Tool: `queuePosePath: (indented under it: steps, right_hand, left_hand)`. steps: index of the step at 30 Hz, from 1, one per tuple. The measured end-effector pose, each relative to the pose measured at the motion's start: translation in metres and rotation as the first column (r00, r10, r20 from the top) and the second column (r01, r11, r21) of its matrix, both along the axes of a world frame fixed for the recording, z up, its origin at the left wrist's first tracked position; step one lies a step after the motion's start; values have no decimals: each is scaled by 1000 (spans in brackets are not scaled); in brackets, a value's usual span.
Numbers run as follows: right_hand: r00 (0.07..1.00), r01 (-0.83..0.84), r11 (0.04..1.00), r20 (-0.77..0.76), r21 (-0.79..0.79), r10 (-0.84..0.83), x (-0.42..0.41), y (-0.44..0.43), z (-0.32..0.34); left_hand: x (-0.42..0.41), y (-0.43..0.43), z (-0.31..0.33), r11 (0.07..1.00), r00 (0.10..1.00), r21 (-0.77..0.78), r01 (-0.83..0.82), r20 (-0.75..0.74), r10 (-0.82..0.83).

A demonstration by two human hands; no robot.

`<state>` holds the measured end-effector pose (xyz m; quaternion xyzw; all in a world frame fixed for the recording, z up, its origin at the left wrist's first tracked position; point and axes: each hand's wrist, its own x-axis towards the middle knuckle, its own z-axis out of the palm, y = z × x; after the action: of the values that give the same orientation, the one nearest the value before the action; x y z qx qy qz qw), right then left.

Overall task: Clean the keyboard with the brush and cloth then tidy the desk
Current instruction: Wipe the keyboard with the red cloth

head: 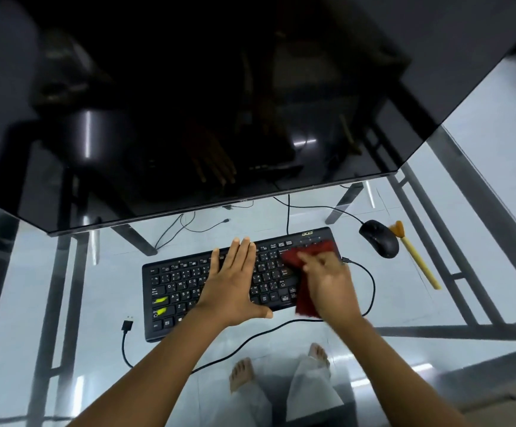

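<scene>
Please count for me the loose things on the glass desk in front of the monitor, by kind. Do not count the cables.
keyboard: 1
mouse: 1
brush: 1
cloth: 1
Total: 4

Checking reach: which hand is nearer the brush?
Right. The right hand, holding the cloth at the keyboard's right end, is left of the brush; the left hand lies flat mid-keyboard, farther left.
</scene>
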<state>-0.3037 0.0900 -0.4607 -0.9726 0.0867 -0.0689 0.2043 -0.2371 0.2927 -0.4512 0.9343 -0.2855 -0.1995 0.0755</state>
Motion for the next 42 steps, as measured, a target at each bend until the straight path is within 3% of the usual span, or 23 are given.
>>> queuePosePath:
  steps: [1, 3, 4, 7, 8, 12, 14, 16, 18, 19, 21, 23, 25, 28, 30, 34, 36, 38, 40, 42]
  right_hand:
    - [994, 108, 994, 1, 31, -108, 5, -9, 1]
    - [988, 153, 987, 4, 46, -153, 7, 1, 0]
    - [992, 125, 990, -34, 70, -123, 4, 16, 5]
    - [975, -212, 977, -63, 30, 214, -12, 34, -1]
    - [978, -203, 979, -44, 9, 203, -4, 21, 0]
    - [984, 170, 971, 21, 169, -176, 30, -3, 2]
    - [988, 153, 975, 7, 161, -156, 29, 19, 2]
    - [997, -71, 991, 9, 116, 70, 20, 36, 5]
    - [998, 62, 986, -13, 155, -61, 30, 14, 13]
    - [988, 154, 987, 0, 41, -154, 38, 1, 20]
    - [966, 258, 965, -31, 43, -257, 44, -8, 21]
    - [987, 159, 979, -9, 125, -159, 40, 7, 14]
    - [997, 11, 995, -74, 99, -4, 36, 27, 12]
    - [990, 137, 987, -48, 88, -133, 49, -3, 21]
    - [972, 232, 956, -4, 177, -235, 52, -12, 17]
    - [992, 44, 965, -124, 257, -13, 39, 27, 9]
    - [991, 124, 968, -69, 217, -111, 47, 11, 11]
    - [939, 337, 919, -3, 204, -343, 53, -13, 10]
    - [942, 327, 945, 73, 14, -327, 48, -8, 2]
    - [968, 242, 968, 82, -69, -236, 36, 19, -5]
  left_hand:
    - [-1, 0, 0, 1000, 1000, -1, 2, 2, -2]
    - [-1, -1, 0, 1000, 1000, -7, 1, 14, -1]
    - [0, -1, 0, 1000, 1000, -8, 1, 16, 0]
    - [1, 0, -1, 1000, 1000, -5, 0, 20, 0]
    - [1, 0, -1, 1000, 1000, -5, -3, 19, 4]
    - [-1, -1, 0, 1000, 1000, 3, 3, 23, -3]
    - [-1, -1, 0, 1000, 1000, -3, -4, 21, 4]
    - [0, -1, 0, 1000, 1000, 5, -3, 16, 3]
    - [0, 0, 1, 1000, 1000, 11, -1, 16, 1]
    - [0, 0, 1, 1000, 1000, 15, 1, 14, -1]
    - [0, -1, 3, 1000, 1000, 22, 10, 7, -10]
    - [0, -1, 2, 1000, 1000, 19, 7, 18, -7]
    - [1, -1, 1, 1000, 1000, 20, 8, 21, -8]
    - [0, 0, 1, 1000, 1000, 23, 13, 19, -13]
    - [0, 0, 1, 999, 1000, 27, 22, 20, -23]
    - [1, 0, 1, 1000, 999, 8, 14, 30, -15]
    - [1, 1, 2, 1000, 1000, 9, 15, 25, -15]
    - [1, 1, 2, 1000, 1000, 9, 15, 18, -15]
    - [0, 0, 2, 1000, 1000, 5, 15, 23, -15]
    - [1, 0, 1, 1000, 999, -2, 10, 31, -10]
